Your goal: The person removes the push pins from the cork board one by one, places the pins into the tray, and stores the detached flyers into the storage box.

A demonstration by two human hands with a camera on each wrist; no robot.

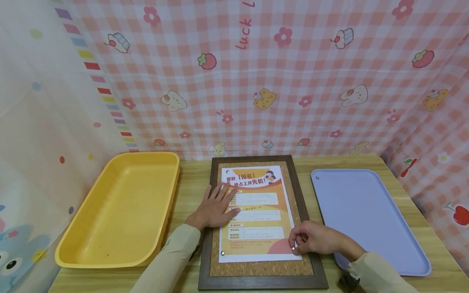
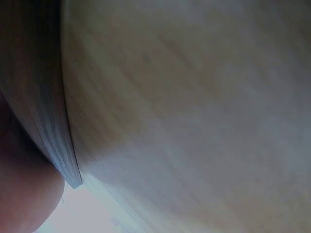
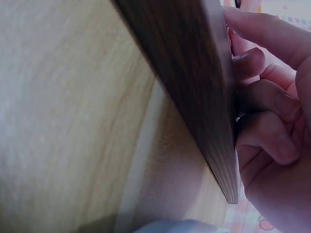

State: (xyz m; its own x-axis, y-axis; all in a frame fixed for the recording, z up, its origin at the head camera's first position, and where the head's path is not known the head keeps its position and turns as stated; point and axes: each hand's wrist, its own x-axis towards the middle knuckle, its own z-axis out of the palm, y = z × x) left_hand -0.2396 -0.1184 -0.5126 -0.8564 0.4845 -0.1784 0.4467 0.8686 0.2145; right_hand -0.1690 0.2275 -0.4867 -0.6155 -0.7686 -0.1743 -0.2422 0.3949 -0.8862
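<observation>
A printed orange-and-white poster (image 1: 256, 241) lies on a cork board (image 1: 264, 268) with a dark wooden frame (image 1: 264, 282). My left hand (image 1: 214, 209) rests spread over the poster's left edge, fingers straight. At the poster's lower right corner, my right hand (image 1: 315, 238) pinches a small silver pushpin (image 1: 293, 248) between thumb and finger; whether its point is in the cork is hidden. Silver pins show at the upper left corner (image 1: 227, 172) and lower left corner (image 1: 222, 253). In the right wrist view, the curled fingers (image 3: 267, 131) are beside the frame's dark side.
Left of the board stands a deep yellow tray (image 1: 172, 191). To the right lies a shallow lavender tray (image 1: 366, 219), with one small silver pin (image 1: 317, 178) near its upper left corner. A checked pink curtain (image 1: 234, 114) hangs behind the wooden table (image 1: 190, 179).
</observation>
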